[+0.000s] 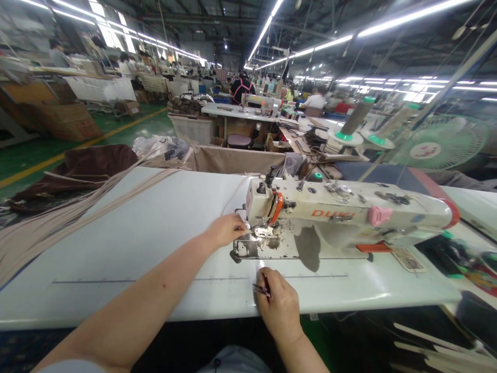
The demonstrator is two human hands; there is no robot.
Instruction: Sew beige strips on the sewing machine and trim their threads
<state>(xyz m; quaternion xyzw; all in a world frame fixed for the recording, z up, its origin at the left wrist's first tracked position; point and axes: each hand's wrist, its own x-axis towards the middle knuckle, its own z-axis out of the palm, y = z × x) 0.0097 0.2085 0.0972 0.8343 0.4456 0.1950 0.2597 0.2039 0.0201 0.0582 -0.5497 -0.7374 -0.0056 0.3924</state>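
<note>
My left hand [229,229] reaches to the needle area of a white sewing machine [334,212], with its fingers pinched together just left of the metal needle plate [264,232]. Whatever lies between those fingertips is too small to make out. Close to the table's front edge, my right hand [278,300] is closed around small dark thread snips [262,290], whose pointed tips stick out to the left. Below the machine bed, a printed ruler line [217,280] runs along the white table [174,207].
Long beige strips [89,204] drape over the table's left side. Behind stands a beige fabric-lined bin [236,159]. Thread cones [355,119] and a green fan [438,142] are at right. More pale strips [438,347] lie low at right. People work farther back.
</note>
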